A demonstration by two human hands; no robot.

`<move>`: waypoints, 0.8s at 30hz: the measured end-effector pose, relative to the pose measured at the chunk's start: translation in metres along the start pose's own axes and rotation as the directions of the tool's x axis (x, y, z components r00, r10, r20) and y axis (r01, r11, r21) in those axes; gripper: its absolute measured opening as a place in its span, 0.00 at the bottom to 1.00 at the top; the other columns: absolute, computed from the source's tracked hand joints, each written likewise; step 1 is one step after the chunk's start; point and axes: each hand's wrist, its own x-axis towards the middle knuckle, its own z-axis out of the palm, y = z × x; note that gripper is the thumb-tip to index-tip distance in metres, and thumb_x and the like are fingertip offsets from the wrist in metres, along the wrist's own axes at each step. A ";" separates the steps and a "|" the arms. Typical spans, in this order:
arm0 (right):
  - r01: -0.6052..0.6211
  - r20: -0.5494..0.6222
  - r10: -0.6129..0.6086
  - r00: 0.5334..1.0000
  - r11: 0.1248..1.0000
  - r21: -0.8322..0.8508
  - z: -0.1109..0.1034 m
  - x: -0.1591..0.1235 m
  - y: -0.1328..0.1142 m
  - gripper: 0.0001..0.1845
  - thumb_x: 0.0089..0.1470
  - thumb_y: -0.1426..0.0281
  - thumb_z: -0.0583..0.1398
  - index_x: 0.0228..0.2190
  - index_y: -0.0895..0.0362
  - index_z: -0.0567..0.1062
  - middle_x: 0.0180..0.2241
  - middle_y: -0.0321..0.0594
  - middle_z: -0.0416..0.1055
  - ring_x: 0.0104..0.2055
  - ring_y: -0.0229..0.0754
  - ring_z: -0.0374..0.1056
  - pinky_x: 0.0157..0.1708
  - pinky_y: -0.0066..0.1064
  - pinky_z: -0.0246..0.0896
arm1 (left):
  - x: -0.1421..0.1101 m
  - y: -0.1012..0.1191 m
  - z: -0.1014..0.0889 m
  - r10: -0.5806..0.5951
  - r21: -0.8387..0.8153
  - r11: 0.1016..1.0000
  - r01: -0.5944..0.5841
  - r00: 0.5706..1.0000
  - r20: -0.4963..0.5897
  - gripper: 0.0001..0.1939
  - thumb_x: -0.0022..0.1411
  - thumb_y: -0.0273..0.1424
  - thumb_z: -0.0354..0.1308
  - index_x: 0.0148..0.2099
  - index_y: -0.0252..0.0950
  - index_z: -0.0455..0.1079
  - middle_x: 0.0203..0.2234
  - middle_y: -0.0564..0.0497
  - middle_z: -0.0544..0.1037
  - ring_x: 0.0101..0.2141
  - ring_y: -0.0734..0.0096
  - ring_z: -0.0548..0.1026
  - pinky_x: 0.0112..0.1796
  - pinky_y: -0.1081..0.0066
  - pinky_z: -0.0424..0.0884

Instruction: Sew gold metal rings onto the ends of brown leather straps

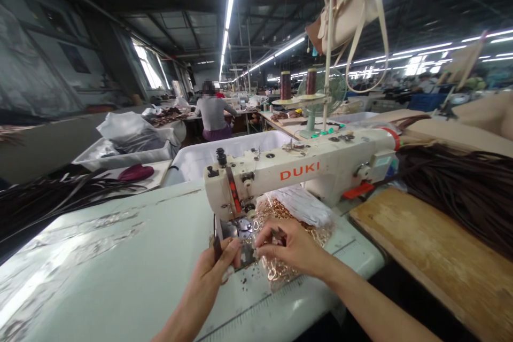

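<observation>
A white sewing machine [304, 171] marked DUKI stands on a pale table [120, 267]. My left hand [214, 270] is closed on a dark narrow strap [217, 248] held upright at the needle area. My right hand [290, 248] is pinched on a small dark piece [279, 234] just right of the presser foot. A clear bag of gold metal rings [280, 214] lies under and behind my right hand. What lies under the needle is mostly hidden by my fingers.
Heaps of dark straps lie at the left [48, 197] and right [460, 187]. A worn wooden board [425, 251] lies at the right. White bins [200, 157] stand behind the machine. A beige bag [352, 5] hangs overhead. A seated person [212, 115] works far back.
</observation>
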 end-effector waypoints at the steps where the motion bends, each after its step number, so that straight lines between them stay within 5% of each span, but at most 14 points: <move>1: -0.002 -0.037 0.001 0.999 0.999 -0.036 -0.005 0.000 0.001 0.03 0.53 0.70 0.64 0.31 0.56 0.76 0.31 0.33 0.73 0.32 0.36 0.67 0.31 0.24 0.58 | -0.002 0.002 0.000 0.002 -0.004 1.000 -0.002 1.000 0.001 0.25 0.61 0.53 0.50 0.25 0.37 0.58 0.23 0.55 0.59 0.26 0.73 0.56 0.27 0.75 0.54; 5: -0.089 -0.178 0.033 0.983 0.944 -0.318 -0.031 0.006 0.010 0.05 0.56 0.69 0.61 0.32 0.56 0.78 0.33 0.38 0.76 0.37 0.42 0.69 0.40 0.31 0.60 | -0.009 0.010 0.001 -0.006 -0.066 0.998 0.007 1.000 0.019 0.27 0.59 0.54 0.51 0.25 0.35 0.59 0.22 0.56 0.57 0.23 0.76 0.53 0.24 0.76 0.49; 8: -0.121 -0.243 0.024 0.970 0.911 -0.393 -0.027 0.006 0.008 0.10 0.58 0.66 0.58 0.33 0.56 0.79 0.37 0.42 0.76 0.41 0.46 0.68 0.44 0.36 0.58 | -0.009 0.008 0.001 -0.011 -0.110 0.994 0.016 0.999 0.043 0.29 0.57 0.58 0.51 0.26 0.35 0.61 0.19 0.59 0.54 0.19 0.80 0.49 0.21 0.76 0.44; 12: -0.087 -0.236 0.092 0.967 0.996 0.032 0.023 -0.002 -0.004 0.15 0.54 0.57 0.62 0.32 0.57 0.79 0.31 0.39 0.74 0.34 0.42 0.68 0.37 0.31 0.61 | -0.010 -0.004 0.003 0.007 -0.069 0.998 -0.008 1.000 -0.005 0.28 0.59 0.58 0.48 0.27 0.36 0.62 0.17 0.60 0.52 0.18 0.79 0.49 0.21 0.76 0.45; 16: -0.134 -0.143 0.231 0.962 0.862 0.488 0.071 -0.010 -0.004 0.26 0.50 0.48 0.61 0.20 0.60 0.74 0.20 0.37 0.67 0.20 0.34 0.60 0.20 0.25 0.54 | -0.014 -0.010 0.008 0.147 0.044 0.989 -0.144 0.987 -0.064 0.26 0.60 0.54 0.50 0.26 0.36 0.62 0.19 0.56 0.60 0.22 0.74 0.58 0.24 0.76 0.55; 20: -0.221 -0.103 0.354 0.930 0.759 0.612 0.089 -0.014 -0.002 0.26 0.49 0.46 0.61 0.28 0.59 0.72 0.21 0.32 0.63 0.12 0.27 0.45 0.11 0.24 0.38 | -0.021 -0.009 0.005 0.230 0.331 0.922 -0.201 0.972 -0.049 0.18 0.66 0.45 0.46 0.36 0.38 0.69 0.23 0.53 0.71 0.25 0.69 0.68 0.30 0.73 0.61; 24: -0.104 -0.245 0.282 0.928 0.824 0.556 0.080 -0.014 -0.007 0.22 0.56 0.50 0.57 0.33 0.57 0.70 0.25 0.34 0.66 0.21 0.33 0.60 0.22 0.24 0.56 | -0.034 -0.002 -0.003 0.222 0.475 0.858 -0.195 0.975 -0.001 0.15 0.57 0.41 0.58 0.45 0.41 0.69 0.31 0.52 0.78 0.28 0.66 0.72 0.30 0.73 0.64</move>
